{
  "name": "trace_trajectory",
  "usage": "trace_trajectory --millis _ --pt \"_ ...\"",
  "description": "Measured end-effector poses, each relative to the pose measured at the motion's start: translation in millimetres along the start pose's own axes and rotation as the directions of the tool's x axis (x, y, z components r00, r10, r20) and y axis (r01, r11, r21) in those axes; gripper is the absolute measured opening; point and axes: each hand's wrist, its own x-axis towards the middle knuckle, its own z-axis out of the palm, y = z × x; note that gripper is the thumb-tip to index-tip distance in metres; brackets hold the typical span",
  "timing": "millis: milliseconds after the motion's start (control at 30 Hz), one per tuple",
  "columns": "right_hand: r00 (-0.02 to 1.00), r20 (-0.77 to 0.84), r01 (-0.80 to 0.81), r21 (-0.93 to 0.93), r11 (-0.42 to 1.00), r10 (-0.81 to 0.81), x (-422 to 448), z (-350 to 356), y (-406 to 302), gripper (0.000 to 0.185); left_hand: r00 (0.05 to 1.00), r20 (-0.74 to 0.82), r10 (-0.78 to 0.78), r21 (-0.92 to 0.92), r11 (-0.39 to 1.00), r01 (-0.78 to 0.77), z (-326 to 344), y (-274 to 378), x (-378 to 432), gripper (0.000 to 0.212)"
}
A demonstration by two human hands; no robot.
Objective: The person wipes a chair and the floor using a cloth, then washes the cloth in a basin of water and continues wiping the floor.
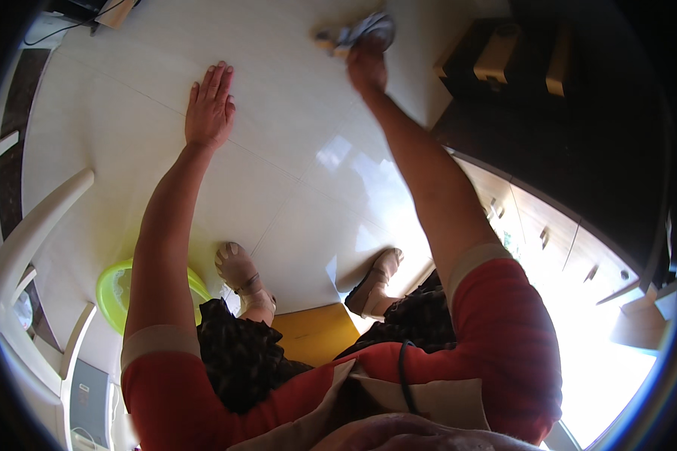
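My left hand (209,110) is stretched flat, palm down, over the pale tiled floor (271,158). Nothing is in it, and a slight gap parts some of its fingers. Whether the palm presses on the tile I cannot tell. Farther right and ahead, my right hand (368,67) grips a crumpled grey-white cloth (375,25) against or just above the floor. Hand and cloth are both blurred there, and the fingers are partly hidden. Both my sandalled feet stand on the tiles between my arms.
A lime-green plastic basin (106,290) stands by my left foot, partly behind my forearm. White chair parts (51,220) curve along the left. A yellow panel (316,330) shows between my legs. At right are wooden drawers (547,225), a dark top (541,135) and a black-and-tan box (496,53).
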Motion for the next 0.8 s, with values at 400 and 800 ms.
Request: trace_trajectory --millis 400,800 --pt "0.724 0.324 0.232 0.716 0.658 -0.609 -405.7 -175.4 -130.3 0.049 0.700 0.600 0.388 -0.354 0.913 -0.203 -58.0 30.7 -99.1 0.054" --pt "0.989 0.080 -0.145 0.478 0.867 0.121 -190.1 -94.2 39.9 0.062 0.903 0.406 -0.140 -0.638 0.664 0.389 -95.8 74.6 -288.1 0.039"
